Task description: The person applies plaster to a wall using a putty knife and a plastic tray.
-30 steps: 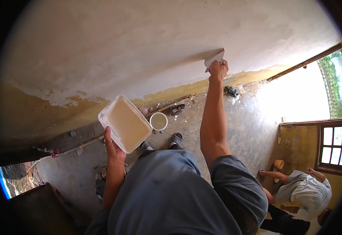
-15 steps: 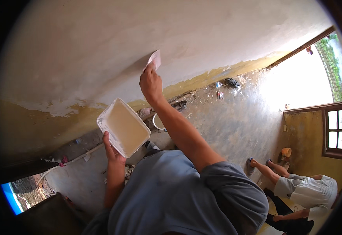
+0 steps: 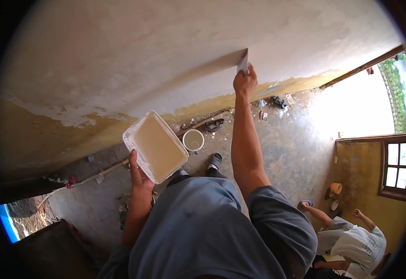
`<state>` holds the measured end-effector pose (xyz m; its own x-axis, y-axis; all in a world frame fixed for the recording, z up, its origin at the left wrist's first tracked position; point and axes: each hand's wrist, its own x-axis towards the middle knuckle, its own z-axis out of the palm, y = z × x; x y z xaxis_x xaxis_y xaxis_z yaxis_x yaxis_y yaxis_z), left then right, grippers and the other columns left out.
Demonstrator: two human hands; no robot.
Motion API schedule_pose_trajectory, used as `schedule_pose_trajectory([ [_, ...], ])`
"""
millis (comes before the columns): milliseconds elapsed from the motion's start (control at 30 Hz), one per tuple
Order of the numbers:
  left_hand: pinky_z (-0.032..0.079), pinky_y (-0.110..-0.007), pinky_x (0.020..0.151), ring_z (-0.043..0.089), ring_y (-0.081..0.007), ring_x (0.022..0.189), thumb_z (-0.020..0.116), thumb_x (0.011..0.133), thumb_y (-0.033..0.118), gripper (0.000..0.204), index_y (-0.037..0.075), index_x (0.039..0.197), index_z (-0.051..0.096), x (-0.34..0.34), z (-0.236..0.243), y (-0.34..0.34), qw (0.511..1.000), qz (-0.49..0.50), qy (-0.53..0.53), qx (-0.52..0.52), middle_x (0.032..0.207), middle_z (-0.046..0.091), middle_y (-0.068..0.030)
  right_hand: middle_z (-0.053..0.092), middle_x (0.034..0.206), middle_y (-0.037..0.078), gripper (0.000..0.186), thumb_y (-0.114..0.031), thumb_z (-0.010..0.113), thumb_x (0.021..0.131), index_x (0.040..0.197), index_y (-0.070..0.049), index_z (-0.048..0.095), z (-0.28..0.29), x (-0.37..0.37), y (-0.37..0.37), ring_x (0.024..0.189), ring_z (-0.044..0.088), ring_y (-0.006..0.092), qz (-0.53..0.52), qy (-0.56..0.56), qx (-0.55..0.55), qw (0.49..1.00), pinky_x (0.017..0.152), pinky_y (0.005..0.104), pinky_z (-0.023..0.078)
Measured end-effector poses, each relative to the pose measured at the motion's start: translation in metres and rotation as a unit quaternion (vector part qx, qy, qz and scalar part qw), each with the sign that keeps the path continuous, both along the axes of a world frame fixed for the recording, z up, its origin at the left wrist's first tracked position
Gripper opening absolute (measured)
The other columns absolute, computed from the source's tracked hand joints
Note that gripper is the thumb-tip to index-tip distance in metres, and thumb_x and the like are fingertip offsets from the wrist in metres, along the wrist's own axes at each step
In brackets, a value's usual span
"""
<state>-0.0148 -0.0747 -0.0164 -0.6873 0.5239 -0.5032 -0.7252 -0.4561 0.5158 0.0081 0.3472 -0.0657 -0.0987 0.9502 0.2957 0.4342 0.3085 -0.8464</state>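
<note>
My right hand (image 3: 245,83) grips a flat putty scraper (image 3: 243,63), its edge against the wall (image 3: 166,42). A darker, damp-looking streak trails across the whitish wall to the left of the blade. In my left hand (image 3: 141,176) is a white rectangular tub (image 3: 179,148), held by its near-left side with the thumb over the rim. Smooth cream-coloured paste (image 3: 155,146) covers the inside of the tub. Lower down, the wall shows ragged yellow paint (image 3: 73,139) below the pale coat.
A white bucket (image 3: 193,140) stands on the floor by the wall, near dark sandals (image 3: 214,124) and a pipe (image 3: 98,176). Litter and a black bag (image 3: 277,102) lie farther along. At right, another person (image 3: 352,239) bends near an orange container (image 3: 336,188), below a window (image 3: 400,160).
My right hand has swept the scraper rightward along the wall, leaving a longer dark streak. The tub has shifted slightly right. The other person has moved, one arm now raised.
</note>
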Motion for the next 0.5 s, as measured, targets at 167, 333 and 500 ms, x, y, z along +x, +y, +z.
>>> schedule_pose_trajectory([
  [167, 0.045, -0.045, 0.105, 0.054, -0.0285, 0.124, 0.066, 0.089, 0.044, 0.069, 0.007, 0.143, 0.043, 0.002, 0.001, -0.008, 1.000, 0.011, -0.005, -0.026, 0.137, 0.054, -0.0102, 0.068, 0.105, 0.025, 0.037, -0.009, 0.055, 0.083, 0.118, -0.002, 0.065, -0.027, -0.001, -0.067, 0.100, 0.066, 0.0411, 0.157, -0.007, -0.042, 0.987, 0.090, 0.0468, 0.050],
  [333, 0.045, -0.045, 0.105, 0.054, -0.0285, 0.123, 0.066, 0.089, 0.044, 0.068, 0.008, 0.143, 0.044, 0.000, 0.005, 0.000, 1.000, 0.010, 0.012, -0.016, 0.136, 0.055, -0.0099, 0.065, 0.100, 0.031, 0.048, -0.011, 0.047, 0.094, 0.141, 0.000, 0.044, -0.018, -0.038, -0.090, 0.091, 0.064, 0.0457, 0.051, -0.002, -0.190, 0.981, 0.078, 0.0528, 0.047],
  [500, 0.045, -0.045, 0.105, 0.055, -0.0285, 0.123, 0.066, 0.088, 0.044, 0.069, 0.007, 0.142, 0.044, 0.000, 0.009, -0.003, 1.000, 0.007, 0.008, -0.007, 0.135, 0.056, -0.0105, 0.064, 0.097, 0.032, 0.048, -0.004, 0.051, 0.089, 0.136, 0.001, 0.048, -0.069, -0.015, -0.182, 0.088, 0.062, 0.0486, 0.365, -0.052, -0.010, 0.930, 0.077, 0.0540, 0.050],
])
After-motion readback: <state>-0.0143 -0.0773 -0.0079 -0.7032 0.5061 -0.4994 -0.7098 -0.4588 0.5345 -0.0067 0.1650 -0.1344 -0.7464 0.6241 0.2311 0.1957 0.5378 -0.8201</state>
